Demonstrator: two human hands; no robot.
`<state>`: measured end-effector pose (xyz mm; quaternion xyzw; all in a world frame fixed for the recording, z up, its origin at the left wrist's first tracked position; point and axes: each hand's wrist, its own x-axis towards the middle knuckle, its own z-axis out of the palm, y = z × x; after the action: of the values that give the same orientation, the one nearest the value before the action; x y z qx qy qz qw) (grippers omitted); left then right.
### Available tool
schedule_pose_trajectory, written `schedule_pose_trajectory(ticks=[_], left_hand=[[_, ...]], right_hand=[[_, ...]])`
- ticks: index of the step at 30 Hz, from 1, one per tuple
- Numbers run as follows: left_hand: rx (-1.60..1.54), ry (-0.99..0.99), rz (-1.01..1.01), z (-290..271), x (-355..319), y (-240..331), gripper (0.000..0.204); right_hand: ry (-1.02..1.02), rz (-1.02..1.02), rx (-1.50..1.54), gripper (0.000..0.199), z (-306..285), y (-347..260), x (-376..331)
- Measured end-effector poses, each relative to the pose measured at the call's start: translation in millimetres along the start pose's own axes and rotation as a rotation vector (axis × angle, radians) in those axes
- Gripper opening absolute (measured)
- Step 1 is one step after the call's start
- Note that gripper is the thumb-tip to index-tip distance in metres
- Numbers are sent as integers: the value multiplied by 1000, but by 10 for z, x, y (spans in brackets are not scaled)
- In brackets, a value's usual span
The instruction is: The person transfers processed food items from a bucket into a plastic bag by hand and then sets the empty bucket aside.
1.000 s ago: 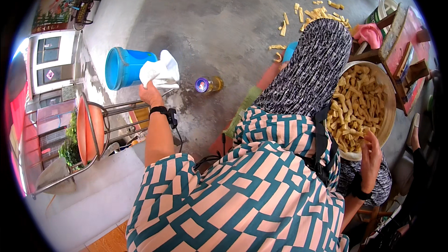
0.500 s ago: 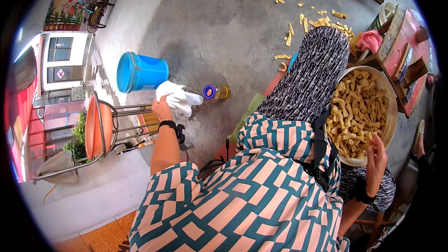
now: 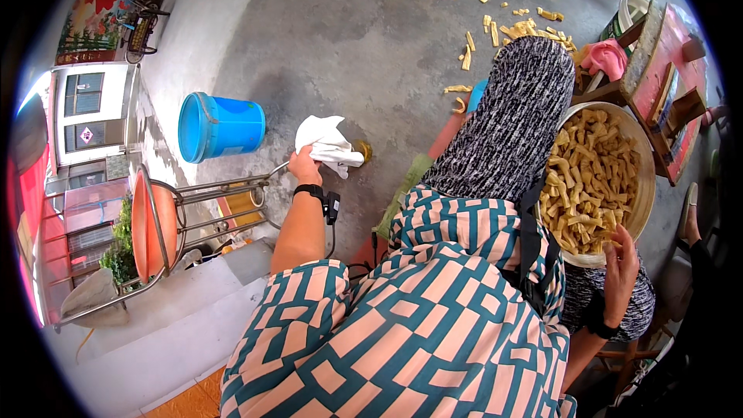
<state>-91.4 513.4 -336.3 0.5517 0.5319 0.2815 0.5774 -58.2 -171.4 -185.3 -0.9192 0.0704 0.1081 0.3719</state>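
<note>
Presently, status as observed:
Left hand (image 3: 306, 165): closed around white cloth (image 3: 328, 144), frame centre-left.
Right hand (image 3: 621, 265): loosely open, fingers at metal basin (image 3: 646, 186) rim, lower right.
Progress: basin nearly full; cut pieces (image 3: 511, 27) remained on floor.

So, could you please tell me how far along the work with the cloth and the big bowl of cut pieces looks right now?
Done: the metal bowl already sits heaped with yellowish cut pieces. In hand: the left hand grips a white cloth above the concrete floor, and the right hand touches the bowl's near rim. Left: scattered pieces lie loose on the floor beyond the bowl.
</note>
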Motion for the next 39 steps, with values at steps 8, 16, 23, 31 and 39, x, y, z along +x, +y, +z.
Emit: schedule_pose_trajectory(ticks=[8,16,23,31,39], left_hand=[[174,-67,-490,-494,85,-567,41],[655,69,-319,-325,-210,-377,63],[1533,-408,470,-366,-427,-214,68],[1353,-456,519,-475,37,-498,58],[1395,-114,716,-100,-314,176,37]], right_hand=[[-44,57,-4,36,8,-102,-14],[-29,98,-52,35,-21,-150,9],[-45,42,-18,34,23,-183,13],[12,91,69,35,103,-83,-23],[130,-58,-24,34,-5,-43,-52]])
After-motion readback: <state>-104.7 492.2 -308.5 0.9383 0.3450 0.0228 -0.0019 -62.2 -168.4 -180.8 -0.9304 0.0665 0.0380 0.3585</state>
